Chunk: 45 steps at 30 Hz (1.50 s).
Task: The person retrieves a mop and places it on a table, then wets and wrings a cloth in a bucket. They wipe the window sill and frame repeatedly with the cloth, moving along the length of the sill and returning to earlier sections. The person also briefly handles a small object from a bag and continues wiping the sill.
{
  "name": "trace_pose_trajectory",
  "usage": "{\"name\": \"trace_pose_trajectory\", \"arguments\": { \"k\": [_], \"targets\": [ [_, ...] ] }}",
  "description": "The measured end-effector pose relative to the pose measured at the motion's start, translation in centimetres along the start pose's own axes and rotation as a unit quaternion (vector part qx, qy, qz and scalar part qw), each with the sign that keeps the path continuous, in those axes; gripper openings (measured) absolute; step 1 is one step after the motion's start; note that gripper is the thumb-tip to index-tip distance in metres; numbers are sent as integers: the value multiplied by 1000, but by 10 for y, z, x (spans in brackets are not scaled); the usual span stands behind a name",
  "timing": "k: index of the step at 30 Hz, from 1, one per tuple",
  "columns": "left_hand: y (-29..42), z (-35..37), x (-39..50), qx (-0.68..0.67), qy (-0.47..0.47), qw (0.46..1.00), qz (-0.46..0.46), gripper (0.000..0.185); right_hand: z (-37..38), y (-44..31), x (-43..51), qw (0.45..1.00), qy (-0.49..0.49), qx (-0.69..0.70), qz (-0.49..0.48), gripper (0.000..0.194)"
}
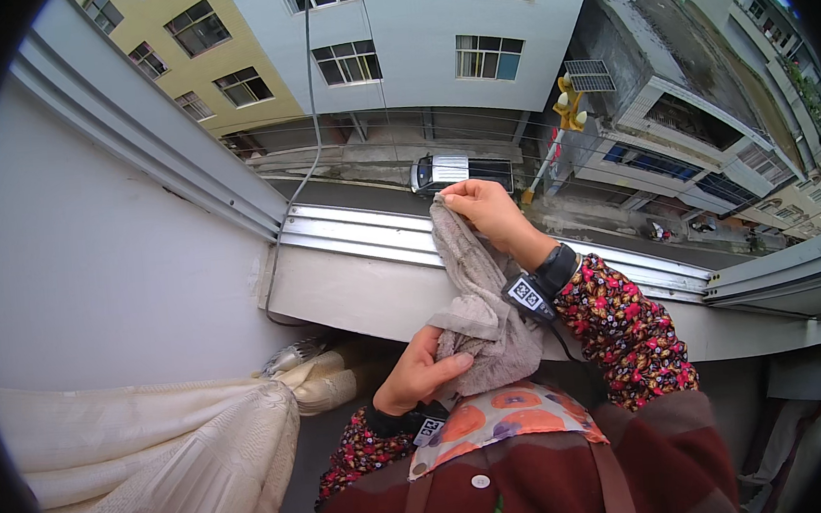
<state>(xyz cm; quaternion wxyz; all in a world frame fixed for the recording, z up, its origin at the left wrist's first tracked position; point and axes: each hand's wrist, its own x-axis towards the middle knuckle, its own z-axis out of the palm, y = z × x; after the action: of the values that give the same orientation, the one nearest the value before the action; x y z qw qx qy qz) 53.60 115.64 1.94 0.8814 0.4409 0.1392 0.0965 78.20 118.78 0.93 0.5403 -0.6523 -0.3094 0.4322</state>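
Observation:
A grey-beige towelling cloth [480, 273] hangs bunched between my two hands, over the window sill. One end of it is pinched in the fingertips of my right hand [486, 211], above the aluminium window track [373, 239]. Nearer my body, my left hand [423, 371] grips the lower, folded part, with the thumb lying on top. Behind the cloth runs the pale window sill [355, 282], partly covered by it. Both wrists wear black straps with small devices that bear printed codes.
A grey cable [314, 119] drops past the window's left side and loops onto the sill. Gathered cream curtains [180, 448] hang at lower left. Sliding sash frames [781, 274] stand at the right. Beyond the open window lies a street far below, with a pickup truck [447, 170].

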Motion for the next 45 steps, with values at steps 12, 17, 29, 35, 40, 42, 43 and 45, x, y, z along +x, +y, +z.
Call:
{"name": "trace_pose_trajectory", "arguments": {
  "k": [12, 17, 29, 35, 40, 42, 43, 45],
  "targets": [
    [2, 22, 23, -108, 50, 990, 75, 61, -38, -33, 1, 938, 125, -229, -230, 15],
    [2, 28, 33, -107, 41, 989, 96, 62, -72, -34, -4, 968, 144, -132, -158, 13],
    [-4, 50, 50, -95, 173, 971, 136, 72, -156, -21, -34, 983, 174, -3, -53, 15],
    [-14, 54, 49, -74, 134, 969, 193, 75, -175, -30, -84, 875, -29, 458, -155, 24],
    [-19, 60, 52, -91, 73, 979, 168, 77, -147, 8, -123, 904, -10, 427, -11, 26],
    [-20, 65, 55, -92, 55, 984, 146, 78, -152, 22, -133, 906, 8, 423, 1, 32],
    [-19, 67, 56, -88, 44, 985, 142, 78, -163, 23, -141, 911, -43, 405, -57, 32],
    [-16, 73, 54, -74, 26, 988, 134, 79, -188, 21, -164, 898, -26, 426, -109, 36]
  ]
}}
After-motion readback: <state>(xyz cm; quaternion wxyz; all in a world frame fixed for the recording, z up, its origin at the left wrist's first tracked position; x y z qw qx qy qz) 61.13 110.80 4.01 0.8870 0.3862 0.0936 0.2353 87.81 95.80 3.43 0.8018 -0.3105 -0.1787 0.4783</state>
